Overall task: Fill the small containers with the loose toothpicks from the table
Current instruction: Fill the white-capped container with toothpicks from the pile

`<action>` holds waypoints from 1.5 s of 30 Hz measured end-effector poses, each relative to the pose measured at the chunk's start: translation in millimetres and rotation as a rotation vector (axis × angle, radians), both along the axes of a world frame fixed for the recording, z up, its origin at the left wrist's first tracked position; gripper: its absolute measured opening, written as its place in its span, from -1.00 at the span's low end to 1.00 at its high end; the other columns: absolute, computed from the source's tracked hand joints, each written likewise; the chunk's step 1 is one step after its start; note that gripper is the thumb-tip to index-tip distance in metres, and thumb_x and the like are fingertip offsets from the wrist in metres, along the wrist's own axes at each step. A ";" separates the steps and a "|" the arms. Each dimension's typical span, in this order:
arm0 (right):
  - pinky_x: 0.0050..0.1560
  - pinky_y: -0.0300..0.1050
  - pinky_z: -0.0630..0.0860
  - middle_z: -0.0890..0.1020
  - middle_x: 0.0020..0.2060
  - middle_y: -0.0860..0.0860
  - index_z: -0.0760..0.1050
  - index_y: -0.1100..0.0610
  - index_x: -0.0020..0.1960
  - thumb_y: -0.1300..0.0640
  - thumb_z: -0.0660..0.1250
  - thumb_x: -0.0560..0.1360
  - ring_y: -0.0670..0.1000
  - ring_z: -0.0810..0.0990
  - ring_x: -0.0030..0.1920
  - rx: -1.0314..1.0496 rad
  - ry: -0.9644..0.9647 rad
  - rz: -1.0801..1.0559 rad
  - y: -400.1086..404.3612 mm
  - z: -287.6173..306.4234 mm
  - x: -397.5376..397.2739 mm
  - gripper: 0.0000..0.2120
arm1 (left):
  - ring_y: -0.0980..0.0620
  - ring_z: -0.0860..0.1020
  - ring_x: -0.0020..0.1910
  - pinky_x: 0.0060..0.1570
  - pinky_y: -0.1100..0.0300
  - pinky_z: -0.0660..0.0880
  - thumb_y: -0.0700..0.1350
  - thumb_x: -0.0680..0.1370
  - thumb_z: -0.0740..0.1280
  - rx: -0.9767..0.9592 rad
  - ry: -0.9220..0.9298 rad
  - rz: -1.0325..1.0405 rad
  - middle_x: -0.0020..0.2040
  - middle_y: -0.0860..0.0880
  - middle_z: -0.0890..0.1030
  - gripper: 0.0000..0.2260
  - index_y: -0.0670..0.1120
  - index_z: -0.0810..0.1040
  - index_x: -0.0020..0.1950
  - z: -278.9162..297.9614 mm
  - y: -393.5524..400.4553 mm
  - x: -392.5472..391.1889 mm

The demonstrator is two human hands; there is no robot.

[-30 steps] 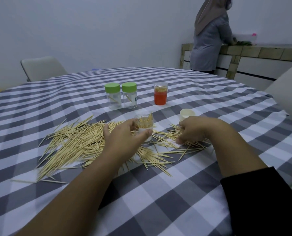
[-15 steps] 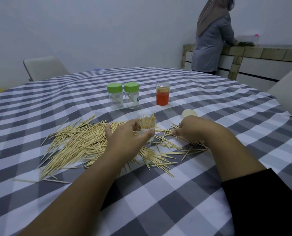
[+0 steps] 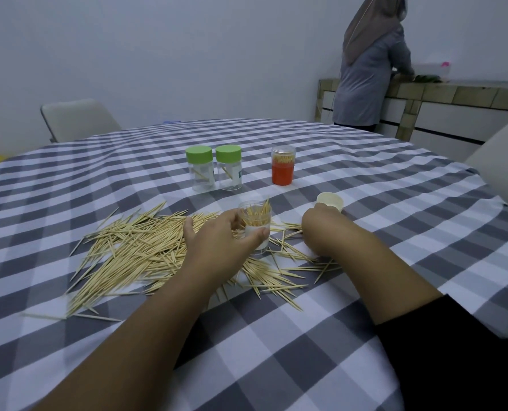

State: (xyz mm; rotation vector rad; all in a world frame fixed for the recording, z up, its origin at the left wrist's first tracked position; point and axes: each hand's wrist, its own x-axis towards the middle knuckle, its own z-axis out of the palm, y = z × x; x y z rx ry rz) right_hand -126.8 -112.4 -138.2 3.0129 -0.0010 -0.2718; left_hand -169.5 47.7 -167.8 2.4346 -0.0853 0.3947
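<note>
A big pile of loose toothpicks [image 3: 134, 253] lies on the checked tablecloth [image 3: 291, 345]. My left hand [image 3: 220, 244] grips a small clear container [image 3: 254, 216] standing upright in the pile, part-filled with toothpicks. My right hand [image 3: 324, 229] rests knuckles-up on the scattered toothpicks to its right, fingers curled under; what they hold is hidden. A cream lid [image 3: 330, 200] lies just beyond that hand. Farther back stand two clear containers with green lids [image 3: 199, 169] [image 3: 229, 167] and an orange container [image 3: 282, 169] packed with toothpicks.
A person [image 3: 368, 63] stands at a counter [image 3: 454, 93] at the back right. One chair [image 3: 77, 120] is behind the table at the left, another chair back [image 3: 504, 161] at the right edge.
My right hand has slid slightly left over the toothpicks, toward the container. The left hand keeps its hold on the container.
</note>
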 end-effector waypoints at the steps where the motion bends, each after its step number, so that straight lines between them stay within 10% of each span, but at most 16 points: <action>1: 0.16 -0.06 0.46 0.39 0.28 0.16 0.31 0.26 0.36 0.25 0.33 0.50 0.12 0.44 0.22 0.007 0.015 -0.033 1.5 1.1 2.0 -0.54 | 0.16 0.45 0.24 0.46 -0.10 -0.22 0.30 0.49 0.24 0.003 0.003 -0.002 0.00 0.20 0.54 -0.73 0.15 0.49 0.00 0.3 0.0 -0.3; 7: 0.15 -0.11 0.44 0.34 -0.30 0.10 0.37 0.26 0.31 0.27 0.32 0.50 0.04 0.40 -0.05 0.138 0.088 -0.198 5.9 10.7 6.0 -0.61 | 0.15 0.44 0.24 0.46 -0.08 -0.24 0.28 0.50 0.25 -0.006 0.012 -0.007 -0.05 0.23 0.47 -0.80 0.19 0.42 -0.06 2.4 -1.2 -2.3; 19: -0.37 -0.16 0.30 0.54 -0.19 0.06 0.52 0.17 0.09 0.25 0.20 0.55 0.03 0.47 -0.24 0.377 -0.274 -0.086 -12.8 2.8 8.9 -0.83 | 0.15 0.44 0.25 0.46 -0.08 -0.23 0.27 0.50 0.25 -0.009 0.013 -0.011 -0.03 0.22 0.49 -0.82 0.21 0.37 -0.05 2.5 -0.9 -2.4; 25: -0.01 0.04 0.51 0.61 -0.10 0.10 0.50 0.11 0.01 0.19 0.15 0.60 0.11 0.57 -0.05 0.811 -0.420 -0.008 -8.6 3.9 4.8 -0.85 | 0.14 0.45 0.24 0.46 -0.08 -0.23 0.27 0.50 0.24 0.001 -0.004 -0.006 0.04 0.19 0.55 -0.79 0.20 0.41 0.00 1.7 -1.2 -1.7; 33: -0.30 -0.41 0.51 0.60 -0.20 0.07 0.48 0.14 0.00 0.24 0.16 0.61 0.00 0.60 -0.15 1.412 -0.448 0.098 2.9 -0.6 2.2 -0.87 | 0.17 0.47 0.18 0.46 -0.09 -0.22 0.27 0.49 0.26 -0.009 -0.003 -0.002 -0.10 0.23 0.50 -0.78 0.16 0.46 -0.04 0.0 -0.6 -0.8; 45: -0.10 -0.09 0.62 0.62 -0.20 0.09 0.48 0.05 -0.06 0.24 0.14 0.62 0.03 0.65 -0.17 1.910 -0.446 0.039 12.2 7.9 -0.5 -0.80 | 0.17 0.45 0.21 0.45 -0.05 -0.25 0.27 0.50 0.25 -0.017 0.010 -0.010 -0.15 0.26 0.44 -0.81 0.20 0.36 -0.10 0.9 -2.7 -1.6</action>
